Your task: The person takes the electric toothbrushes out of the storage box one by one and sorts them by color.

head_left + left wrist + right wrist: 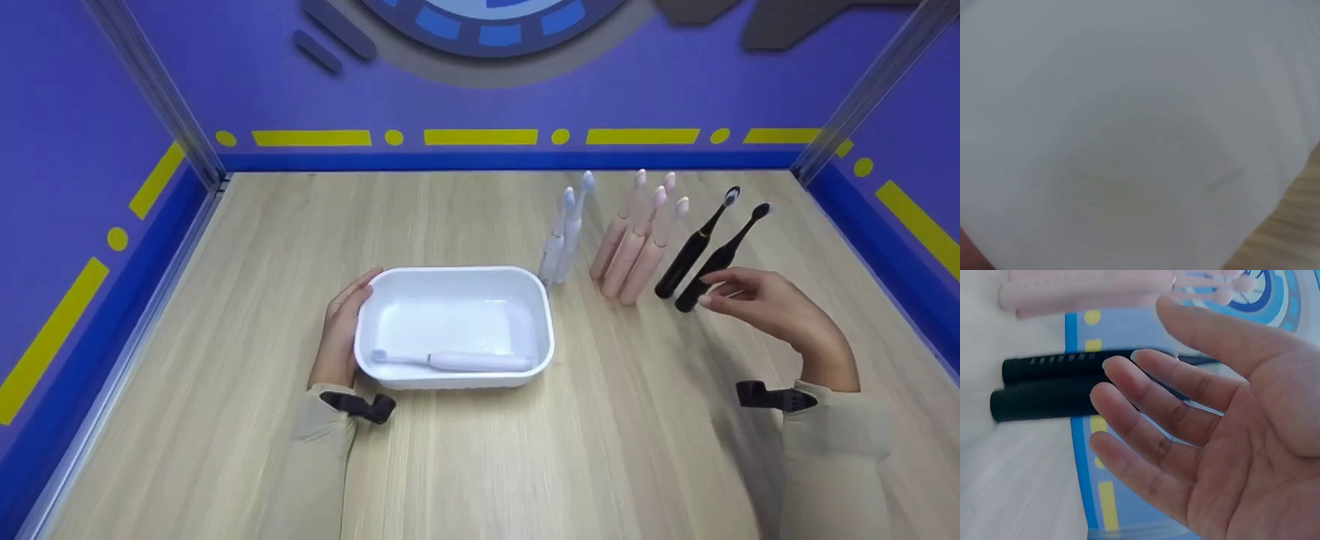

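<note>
A white plastic tub (450,319) stands on the table, and its wall (1129,112) fills most of the left wrist view. My left hand (340,326) grips its left end, thumb at the rim. Inside the tub, along the near side, lies a white electric toothbrush (480,362). My right hand (780,311) is beside two upright black electric toothbrushes (684,264). In the right wrist view its fingers are loosely bent and hold nothing, partly covering the black handles (1044,405). Whether a fingertip touches them I cannot tell.
Several pink electric toothbrushes (626,259) stand grouped left of the black ones. Two white ones (553,255) with bluish heads stand close to the tub's right back corner. Purple panels (480,105) wall the wooden table (225,337) at the back and sides.
</note>
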A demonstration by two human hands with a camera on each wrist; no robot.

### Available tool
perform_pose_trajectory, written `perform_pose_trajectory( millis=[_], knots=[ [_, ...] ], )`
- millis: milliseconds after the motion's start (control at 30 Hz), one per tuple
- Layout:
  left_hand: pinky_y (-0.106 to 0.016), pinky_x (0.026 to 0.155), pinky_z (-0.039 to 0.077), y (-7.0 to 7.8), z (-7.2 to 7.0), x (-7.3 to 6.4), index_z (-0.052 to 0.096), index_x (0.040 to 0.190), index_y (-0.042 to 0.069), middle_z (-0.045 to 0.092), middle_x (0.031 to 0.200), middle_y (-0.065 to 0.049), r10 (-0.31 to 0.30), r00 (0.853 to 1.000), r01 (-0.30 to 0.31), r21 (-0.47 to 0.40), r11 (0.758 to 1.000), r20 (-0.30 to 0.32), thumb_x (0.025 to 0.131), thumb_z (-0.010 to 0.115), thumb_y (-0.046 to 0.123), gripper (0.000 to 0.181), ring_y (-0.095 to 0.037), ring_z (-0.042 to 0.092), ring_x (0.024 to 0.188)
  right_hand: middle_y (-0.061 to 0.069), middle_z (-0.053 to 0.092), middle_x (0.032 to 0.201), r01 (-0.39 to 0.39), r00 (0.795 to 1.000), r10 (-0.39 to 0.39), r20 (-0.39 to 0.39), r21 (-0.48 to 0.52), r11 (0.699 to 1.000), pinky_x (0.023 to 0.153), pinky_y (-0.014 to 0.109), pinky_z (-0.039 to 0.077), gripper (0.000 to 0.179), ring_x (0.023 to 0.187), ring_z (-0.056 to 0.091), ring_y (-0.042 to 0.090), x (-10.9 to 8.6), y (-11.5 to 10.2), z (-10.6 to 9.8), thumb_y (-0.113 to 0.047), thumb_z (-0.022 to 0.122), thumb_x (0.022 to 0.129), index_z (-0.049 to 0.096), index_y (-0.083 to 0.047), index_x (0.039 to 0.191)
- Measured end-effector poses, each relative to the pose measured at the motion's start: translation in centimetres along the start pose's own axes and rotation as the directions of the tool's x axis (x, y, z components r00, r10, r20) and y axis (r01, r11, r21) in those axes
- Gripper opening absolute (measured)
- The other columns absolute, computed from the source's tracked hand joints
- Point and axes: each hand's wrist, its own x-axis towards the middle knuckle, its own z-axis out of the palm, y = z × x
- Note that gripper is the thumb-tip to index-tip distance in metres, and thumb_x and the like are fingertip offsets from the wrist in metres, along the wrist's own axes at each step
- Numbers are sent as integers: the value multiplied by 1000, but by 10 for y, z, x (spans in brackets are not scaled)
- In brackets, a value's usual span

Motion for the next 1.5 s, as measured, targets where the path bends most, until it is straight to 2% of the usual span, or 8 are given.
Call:
perform_pose_trajectory(
  millis=[267, 500, 833, 1000, 1100, 1267, 1333, 1500],
  knots=[
    [-29, 114, 35, 0, 1, 0, 51, 139, 12, 46, 148, -2, -6, 1000, 6, 13, 1000, -12, 101, 38, 18, 40, -16, 43, 135, 7, 67, 109, 117, 992, -121, 42, 101, 988, 79, 13, 49, 45, 92, 62, 0, 6, -25, 15, -35, 62, 93, 57, -8, 129],
    [-30, 113, 35, -1, 1, 1, 51, 139, 11, 46, 147, -3, -6, 1000, 6, -1, 1000, -11, 101, 39, 17, 40, -17, 44, 134, 11, 67, 110, 213, 968, -231, 96, 169, 962, 81, 15, 52, 41, 95, 63, 3, 18, -45, 32, -26, 65, 91, 61, -5, 126],
    [-30, 112, 37, 0, 0, -2, 52, 138, 13, 48, 145, -2, -15, 1000, 15, 0, 1000, -13, 101, 40, 18, 40, -16, 46, 132, 7, 69, 105, 315, 927, -343, 152, 181, 932, 79, 17, 52, 36, 92, 63, 9, 38, -86, 51, -24, 67, 90, 64, -7, 122],
    [-31, 112, 36, 1, 0, -1, 51, 139, 13, 47, 146, -3, -16, 1000, 16, -2, 1000, -3, 101, 39, 18, 40, -17, 46, 133, 9, 71, 104, 379, 890, -414, 190, 196, 904, 82, 19, 53, 36, 92, 65, 10, 47, -106, 58, -19, 66, 90, 63, -4, 123],
    [-30, 113, 36, 1, 0, -1, 51, 140, 13, 46, 147, -3, -16, 1000, 16, 7, 1000, -4, 101, 39, 18, 40, -17, 45, 133, 9, 70, 104, 402, 870, -440, 222, 199, 894, 88, 26, 54, 38, 94, 65, 12, 54, -117, 64, -20, 66, 90, 62, -3, 124],
    [-30, 112, 37, 1, -1, 0, 50, 140, 13, 45, 148, -3, -12, 1000, 12, 17, 1000, -6, 101, 39, 19, 40, -17, 45, 134, 8, 70, 108, 384, 859, -426, 284, 195, 903, 97, 40, 52, 43, 101, 65, 17, 63, -136, 72, -28, 67, 90, 61, -5, 126],
    [-30, 112, 37, 0, -1, 0, 51, 139, 13, 45, 147, -3, -10, 1000, 10, 14, 1000, -4, 101, 40, 18, 40, -17, 46, 133, 6, 69, 109, 369, 857, -413, 309, 192, 910, 98, 41, 51, 44, 102, 64, 18, 66, -143, 74, -30, 67, 90, 61, -7, 126],
    [-30, 112, 37, -1, 0, 0, 52, 139, 12, 48, 145, -4, -2, 1000, 2, -3, 1000, -1, 101, 41, 17, 40, -18, 47, 132, 5, 69, 109, 389, 825, -422, 376, 164, 907, 96, 40, 51, 43, 102, 63, 18, 78, -156, 80, -33, 65, 91, 61, -11, 127]
  ],
)
